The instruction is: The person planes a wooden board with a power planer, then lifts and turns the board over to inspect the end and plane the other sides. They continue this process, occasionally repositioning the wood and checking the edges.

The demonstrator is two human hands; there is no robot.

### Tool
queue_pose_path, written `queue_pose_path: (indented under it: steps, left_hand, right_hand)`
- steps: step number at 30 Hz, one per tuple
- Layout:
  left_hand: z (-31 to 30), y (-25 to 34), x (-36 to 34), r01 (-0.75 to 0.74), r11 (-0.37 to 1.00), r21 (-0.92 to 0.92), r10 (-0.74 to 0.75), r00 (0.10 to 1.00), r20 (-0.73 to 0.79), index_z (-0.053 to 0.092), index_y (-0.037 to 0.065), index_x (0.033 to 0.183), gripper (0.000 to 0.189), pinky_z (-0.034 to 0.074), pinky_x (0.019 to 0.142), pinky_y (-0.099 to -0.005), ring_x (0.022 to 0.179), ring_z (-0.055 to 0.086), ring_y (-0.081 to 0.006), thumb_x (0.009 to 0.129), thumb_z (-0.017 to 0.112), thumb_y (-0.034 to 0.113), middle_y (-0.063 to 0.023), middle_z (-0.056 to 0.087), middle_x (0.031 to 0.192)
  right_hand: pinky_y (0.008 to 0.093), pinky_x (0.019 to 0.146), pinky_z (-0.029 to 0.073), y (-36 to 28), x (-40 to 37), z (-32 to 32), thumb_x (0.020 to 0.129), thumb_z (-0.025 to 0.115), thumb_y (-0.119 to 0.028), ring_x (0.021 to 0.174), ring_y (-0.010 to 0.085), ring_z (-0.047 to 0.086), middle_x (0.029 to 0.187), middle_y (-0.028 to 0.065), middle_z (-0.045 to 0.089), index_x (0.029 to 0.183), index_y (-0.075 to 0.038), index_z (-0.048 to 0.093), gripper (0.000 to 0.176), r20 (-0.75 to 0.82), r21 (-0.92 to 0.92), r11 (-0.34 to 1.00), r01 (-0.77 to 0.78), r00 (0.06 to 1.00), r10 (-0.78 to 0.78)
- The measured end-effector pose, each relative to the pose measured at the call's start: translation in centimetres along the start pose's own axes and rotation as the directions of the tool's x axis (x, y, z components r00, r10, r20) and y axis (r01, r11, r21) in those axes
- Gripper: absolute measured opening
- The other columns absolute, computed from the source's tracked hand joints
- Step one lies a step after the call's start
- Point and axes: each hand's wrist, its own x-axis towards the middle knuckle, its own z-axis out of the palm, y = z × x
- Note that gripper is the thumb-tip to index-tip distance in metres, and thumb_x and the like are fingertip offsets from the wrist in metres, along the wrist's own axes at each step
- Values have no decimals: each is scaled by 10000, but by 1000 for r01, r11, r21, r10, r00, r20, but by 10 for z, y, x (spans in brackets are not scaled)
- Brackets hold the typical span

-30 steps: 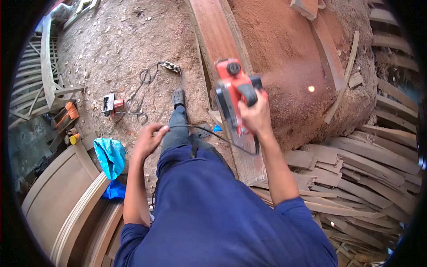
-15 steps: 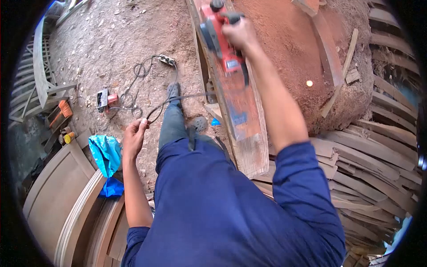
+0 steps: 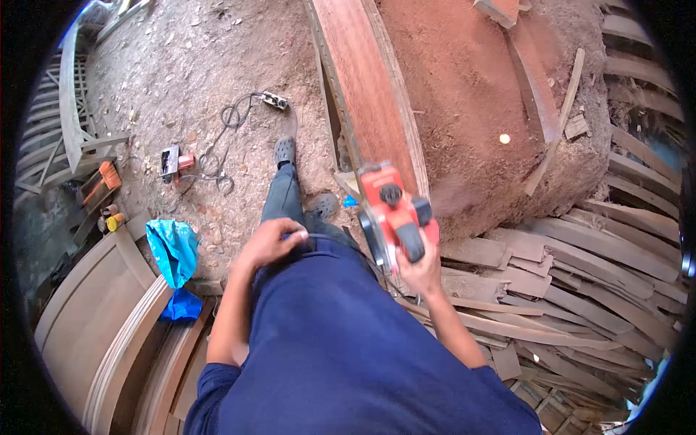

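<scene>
My right hand is wrapped round the black rear handle of a red power planer. The planer is at the near end of a long reddish wooden board, which runs away from me toward the top of the view. My left hand is closed at my waist, in front of the dark blue shirt, with the dark power cord at its fingers. Part of the cord is hidden by my body and the planer.
A red tool and a power strip with looped cord lie on the shaving-covered ground. Stacked curved planks are at the right. At the lower left are a panel and a turquoise bag.
My right hand has brought the planer back along the board toward me. My left hand has moved in from the left to my waist, and the cord no longer stretches across the board.
</scene>
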Motion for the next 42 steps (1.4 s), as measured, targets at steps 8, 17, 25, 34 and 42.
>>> queue_pose_path:
  steps: [8,17,25,34,42]
  left_hand:
    - [-67,-35,-25,148,988,-49,-155,897,-414,736,-3,1030,323,512,869,-354,947,695,-221,953,669,304,-140,749,982]
    - [-73,-94,-25,21,945,-327,-226,764,-604,730,11,1052,364,466,861,-288,895,602,-126,1025,593,347,-27,696,924]
    - [-54,-76,-20,35,948,-315,-209,816,-539,728,14,1055,317,486,841,-304,884,626,-134,1012,612,306,-48,712,926]
    - [11,2,12,-262,951,166,248,964,100,757,53,961,271,525,841,-439,941,683,-343,911,691,312,-155,728,967]
    - [-27,6,10,2,999,43,4,990,-139,737,-2,1003,274,513,884,-369,970,690,-243,947,671,258,-152,731,989]
  right_hand:
    - [399,839,520,-90,183,19,770,691,-157,889,298,679,927,180,689,1078,-16,673,339,-90,100,979,177,982,-168]
    - [397,610,530,-191,412,55,755,617,-124,725,231,703,779,122,726,903,-59,727,196,-170,254,905,341,937,-306]
    - [342,715,531,-112,243,21,774,641,-195,722,180,654,805,73,712,1114,-61,717,373,-97,275,894,353,936,-340]
    - [437,788,515,8,-39,-19,790,691,-65,865,407,667,897,224,666,1032,4,611,265,145,157,983,-98,986,75]
    - [436,754,521,-32,46,-7,789,704,-101,815,382,675,848,209,662,1010,-4,601,262,47,168,986,3,999,-11]
